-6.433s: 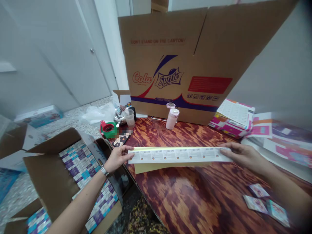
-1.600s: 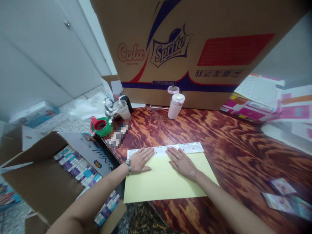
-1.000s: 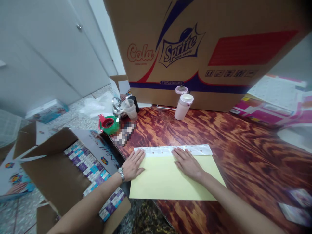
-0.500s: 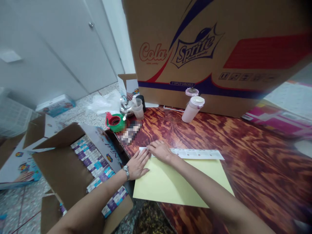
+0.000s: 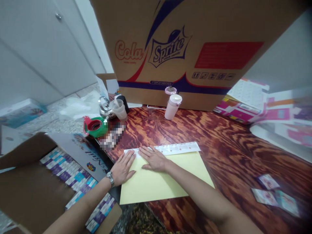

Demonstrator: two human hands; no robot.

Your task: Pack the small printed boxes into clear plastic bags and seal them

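A pale yellow sheet (image 5: 170, 178) lies folded on the dark wood table (image 5: 231, 152), with a white strip of printed labels (image 5: 177, 148) showing along its far edge. My left hand (image 5: 123, 167) lies flat and open on the sheet's left end, a watch on its wrist. My right hand (image 5: 153, 158) lies flat beside it, fingers stretched out over the fold near the strip's left end. Neither hand holds anything.
A big Cola/Sprite carton (image 5: 185, 48) stands at the table's back. A pink bottle (image 5: 172, 106), a plastic cup (image 5: 119, 110), a green tape dispenser (image 5: 95, 127) and a phone (image 5: 112, 137) sit at the left. An open box of small packs (image 5: 70, 172) stands beside the table. Small packets (image 5: 275, 195) lie at right.
The sheet I held up by both ends now lies folded on the table. My right hand has slid left along the fold and rests next to my left hand.
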